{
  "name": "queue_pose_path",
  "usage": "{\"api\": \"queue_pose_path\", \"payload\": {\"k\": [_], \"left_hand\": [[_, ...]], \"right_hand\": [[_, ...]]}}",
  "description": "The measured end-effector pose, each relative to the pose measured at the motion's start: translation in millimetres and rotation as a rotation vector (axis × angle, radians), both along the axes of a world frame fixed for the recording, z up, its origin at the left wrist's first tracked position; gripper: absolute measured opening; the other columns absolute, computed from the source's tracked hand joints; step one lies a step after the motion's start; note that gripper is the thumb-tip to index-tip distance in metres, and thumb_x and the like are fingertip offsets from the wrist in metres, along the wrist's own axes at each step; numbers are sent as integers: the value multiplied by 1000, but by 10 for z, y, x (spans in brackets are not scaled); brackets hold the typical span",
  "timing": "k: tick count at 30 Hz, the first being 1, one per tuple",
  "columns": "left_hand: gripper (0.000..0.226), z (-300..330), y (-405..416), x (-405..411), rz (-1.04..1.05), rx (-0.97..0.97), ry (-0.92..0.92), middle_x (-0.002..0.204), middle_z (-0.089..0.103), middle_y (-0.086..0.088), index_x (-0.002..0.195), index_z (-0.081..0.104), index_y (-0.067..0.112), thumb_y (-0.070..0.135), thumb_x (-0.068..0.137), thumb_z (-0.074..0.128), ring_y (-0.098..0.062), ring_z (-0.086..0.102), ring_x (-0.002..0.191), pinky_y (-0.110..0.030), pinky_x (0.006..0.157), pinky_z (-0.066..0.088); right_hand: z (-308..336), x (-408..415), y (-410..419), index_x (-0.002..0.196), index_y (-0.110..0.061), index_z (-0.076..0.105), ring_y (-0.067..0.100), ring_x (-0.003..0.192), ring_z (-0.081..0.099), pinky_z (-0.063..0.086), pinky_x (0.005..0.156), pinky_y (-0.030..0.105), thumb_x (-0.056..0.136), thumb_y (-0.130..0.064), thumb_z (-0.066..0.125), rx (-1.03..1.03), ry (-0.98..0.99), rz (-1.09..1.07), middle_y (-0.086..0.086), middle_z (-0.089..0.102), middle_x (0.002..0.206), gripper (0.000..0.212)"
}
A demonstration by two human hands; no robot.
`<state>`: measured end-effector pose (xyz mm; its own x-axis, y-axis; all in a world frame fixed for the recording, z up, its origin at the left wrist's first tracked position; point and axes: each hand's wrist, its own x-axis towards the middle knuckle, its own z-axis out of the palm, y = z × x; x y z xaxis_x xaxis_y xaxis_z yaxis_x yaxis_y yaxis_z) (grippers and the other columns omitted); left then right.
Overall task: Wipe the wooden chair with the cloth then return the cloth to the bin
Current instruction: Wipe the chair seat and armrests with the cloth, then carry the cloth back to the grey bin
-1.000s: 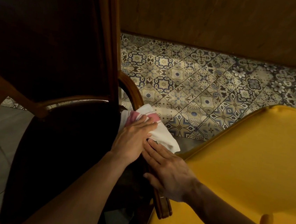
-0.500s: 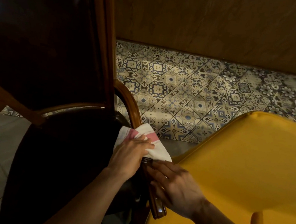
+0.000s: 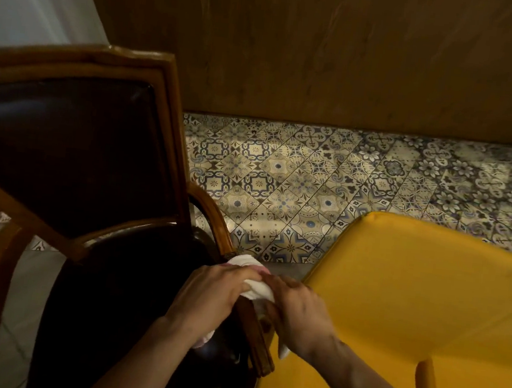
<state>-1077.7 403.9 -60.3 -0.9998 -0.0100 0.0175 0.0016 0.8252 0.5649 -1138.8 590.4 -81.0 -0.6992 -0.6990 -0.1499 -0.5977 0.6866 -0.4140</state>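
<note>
The wooden chair (image 3: 170, 96) fills the left side, with a dark padded back and seat and a curved right armrest (image 3: 214, 218). A white cloth with a pink stripe (image 3: 254, 288) is draped over that armrest. My left hand (image 3: 212, 293) presses on the cloth from the seat side. My right hand (image 3: 298, 315) grips the cloth from the outer side, and a white corner shows below its wrist. Both hands hide most of the cloth. No bin is visible.
A yellow upholstered chair (image 3: 410, 305) stands right beside the armrest at the lower right. Patterned floor tiles (image 3: 312, 184) lie beyond, ending at a brown wooden wall panel (image 3: 325, 59). A pale wall shows at the top left.
My view has tilted up, so more of the chair back shows. Both hands and the cloth have slid down the armrest toward me, and my right hand has closed onto the cloth.
</note>
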Motion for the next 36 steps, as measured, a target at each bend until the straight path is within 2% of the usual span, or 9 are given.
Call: {"api": "queue_pose_path", "payload": {"k": [3, 5, 8, 11, 14, 20, 25, 29, 36], "left_hand": [[36, 354, -75, -22, 27, 6, -61, 122, 69, 17, 126, 59, 40, 24, 95, 66, -9, 67, 105, -30, 85, 56], [42, 600, -125, -37, 47, 1, -76, 126, 66, 17, 129, 54, 42, 32, 91, 71, -10, 64, 110, -33, 87, 55], [57, 972, -175, -11, 70, -71, -50, 130, 64, 17, 133, 49, 42, 42, 84, 78, -12, 63, 113, -31, 88, 52], [50, 1292, -212, 12, 104, -174, -16, 126, 67, 15, 131, 53, 39, 39, 86, 75, -15, 65, 108, -32, 85, 52], [42, 1694, -251, -27, 169, -263, 40, 121, 70, 14, 129, 55, 39, 32, 90, 70, -16, 67, 105, -36, 83, 54], [33, 2608, -349, -220, 220, -349, 184, 113, 69, 16, 117, 62, 40, 21, 91, 68, -15, 67, 102, -40, 82, 55], [31, 3256, -403, -335, 192, -443, 293, 105, 65, 12, 115, 61, 38, 18, 91, 66, -18, 64, 101, -36, 78, 49], [26, 3619, -428, -311, 208, -467, 342, 104, 65, 12, 116, 61, 38, 25, 93, 66, -18, 64, 99, -38, 78, 50], [24, 3847, -522, -103, 242, -500, 324, 106, 65, 9, 117, 61, 34, 26, 95, 62, -20, 63, 97, -39, 79, 50]], "right_hand": [[390, -44, -69, 128, -29, 55, 29, 88, 68, 45, 64, 34, 98, -41, 46, -59, 56, -32, 1, 67, 110, 34], [669, -83, -120, 119, -25, 55, 31, 85, 67, 49, 65, 38, 100, -38, 46, -58, 100, -47, 3, 65, 106, 24], [1082, -106, -129, 117, -23, 54, 34, 85, 64, 50, 66, 42, 100, -39, 45, -73, 152, -48, 4, 65, 106, 25], [1452, -161, -119, 116, -23, 53, 33, 86, 64, 43, 62, 40, 100, -39, 46, -108, 225, -36, 4, 65, 106, 24], [1863, -274, -120, 114, -24, 53, 32, 87, 64, 48, 65, 42, 101, -38, 48, -98, 305, -7, 3, 66, 106, 20], [2766, -588, -227, 102, -24, 51, 35, 84, 65, 44, 61, 38, 96, -24, 52, -54, 404, 4, 6, 68, 98, 6], [3433, -753, -283, 88, -33, 41, 35, 89, 65, 39, 61, 38, 90, -19, 58, -82, 497, 24, 3, 68, 102, 22], [3797, -785, -321, 101, -31, 54, 33, 89, 66, 52, 67, 43, 91, -20, 58, -152, 547, 39, 1, 69, 103, 16], [3979, -746, -517, 107, -27, 55, 34, 93, 65, 52, 71, 44, 90, -20, 61, -152, 588, 116, 2, 67, 107, 20]]}}
